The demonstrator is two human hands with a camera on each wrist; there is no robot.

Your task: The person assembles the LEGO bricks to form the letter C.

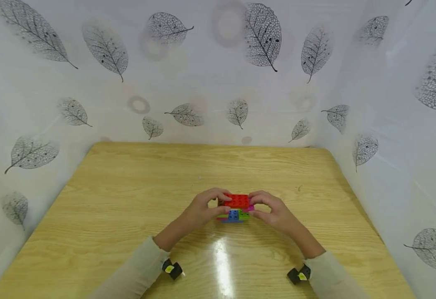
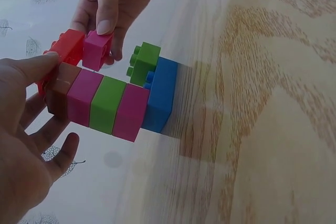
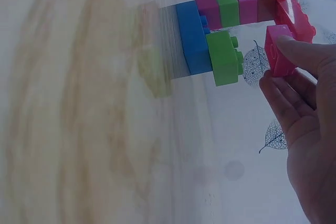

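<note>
A structure of toy building bricks stands on the table. Its base is a long blue brick (image 2: 164, 95). From one end rises a column: a pink brick (image 2: 131, 111), a green brick (image 2: 108, 104), another pink brick (image 2: 84, 95) and a brown brick (image 2: 62, 88). On top lies a red brick (image 1: 239, 201), reaching out sideways. My left hand (image 1: 203, 207) pinches the red brick near the brown one. With thumb and fingers, my right hand (image 1: 275, 209) holds a small pink brick (image 3: 279, 51) at the red brick's overhanging end, above a green brick (image 3: 224, 59) on the base.
The wooden table (image 1: 146, 174) extends around the bricks. Behind it and along both sides hangs a white leaf-print sheet (image 1: 210, 83). A small black device (image 1: 173, 269) sits at the left wrist and another (image 1: 299, 275) at the right.
</note>
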